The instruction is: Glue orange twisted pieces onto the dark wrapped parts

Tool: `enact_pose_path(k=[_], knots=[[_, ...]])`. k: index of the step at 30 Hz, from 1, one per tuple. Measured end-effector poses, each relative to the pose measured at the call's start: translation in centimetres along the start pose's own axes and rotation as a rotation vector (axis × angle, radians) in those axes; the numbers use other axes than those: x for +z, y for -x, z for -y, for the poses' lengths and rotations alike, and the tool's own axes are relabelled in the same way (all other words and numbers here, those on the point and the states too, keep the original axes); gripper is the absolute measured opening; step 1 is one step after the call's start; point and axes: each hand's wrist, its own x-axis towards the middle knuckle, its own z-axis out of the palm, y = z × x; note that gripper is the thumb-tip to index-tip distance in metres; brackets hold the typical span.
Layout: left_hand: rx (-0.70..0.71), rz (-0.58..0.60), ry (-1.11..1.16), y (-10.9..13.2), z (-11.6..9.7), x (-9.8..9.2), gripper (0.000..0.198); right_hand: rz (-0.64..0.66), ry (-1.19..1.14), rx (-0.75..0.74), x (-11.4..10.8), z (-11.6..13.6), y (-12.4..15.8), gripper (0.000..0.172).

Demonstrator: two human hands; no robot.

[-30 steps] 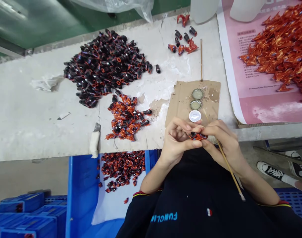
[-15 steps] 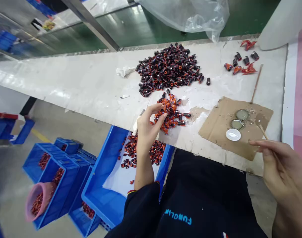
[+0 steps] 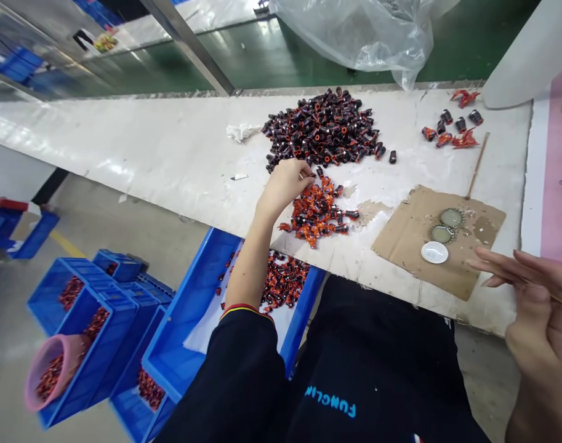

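My left hand (image 3: 284,186) hangs over the gap between two piles, its fingers bunched. Whether they pinch something is hidden. The nearer pile (image 3: 315,212) mixes orange foil-wrapped pieces with dark ones, and the farther pile (image 3: 324,130) holds small black-and-orange rolled pieces. At the right edge, my right hand (image 3: 539,295) holds a thin wooden stick (image 3: 557,299) above the table edge. It is close to a cardboard sheet (image 3: 486,252) carrying two crimped bottle caps (image 3: 451,217) and a small white lid (image 3: 434,252).
The white table (image 3: 170,147) has a loose group of pieces (image 3: 449,126) and a wooden stick (image 3: 477,165) at the back right. A pink printed sheet (image 3: 551,184) lies to the right. Below the edge stand a blue crate (image 3: 192,295) with red pieces, more blue crates, and a pink bucket (image 3: 54,375).
My view has swung left since the earliest frame. My hands have parted: the left has moved from the piece held before my chest to the piles, and the right has moved right.
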Motion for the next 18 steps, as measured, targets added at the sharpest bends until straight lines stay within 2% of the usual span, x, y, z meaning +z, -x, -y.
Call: enact_pose_path(k=[3, 6, 8, 10, 12, 15, 18], knots=[[0.059, -0.154, 0.096, 0.3, 0.3, -0.1, 0.007, -0.030, 0.036, -0.011, -0.2, -0.3, 0.1, 0.034], [0.162, -0.331, 0.415, 1.8, 0.0, 0.1, 0.013, -0.004, 0.056, -0.013, -0.1, -0.4, -0.2, 0.033], [0.229, -0.359, 0.635, 3.5, -1.0, 0.4, 0.019, 0.023, 0.077, -0.048, 0.1, -0.3, -0.5, 0.034], [0.286, -0.336, 0.760, 5.3, -2.6, 0.8, 0.021, 0.039, 0.148, -0.093, 0.4, -0.2, -0.9, 0.033], [0.365, -0.236, 0.774, 6.9, -4.4, 1.0, 0.017, 0.037, 0.220, -0.127, 0.7, -0.2, -1.1, 0.031], [0.487, 0.004, 0.596, 8.4, -6.7, 1.3, 0.016, -0.004, 0.189, -0.147, 1.0, -0.5, -1.1, 0.032], [0.513, 0.111, 0.345, 9.2, -8.2, 1.8, 0.014, -0.032, 0.044, -0.113, 1.3, -1.0, -0.9, 0.040]])
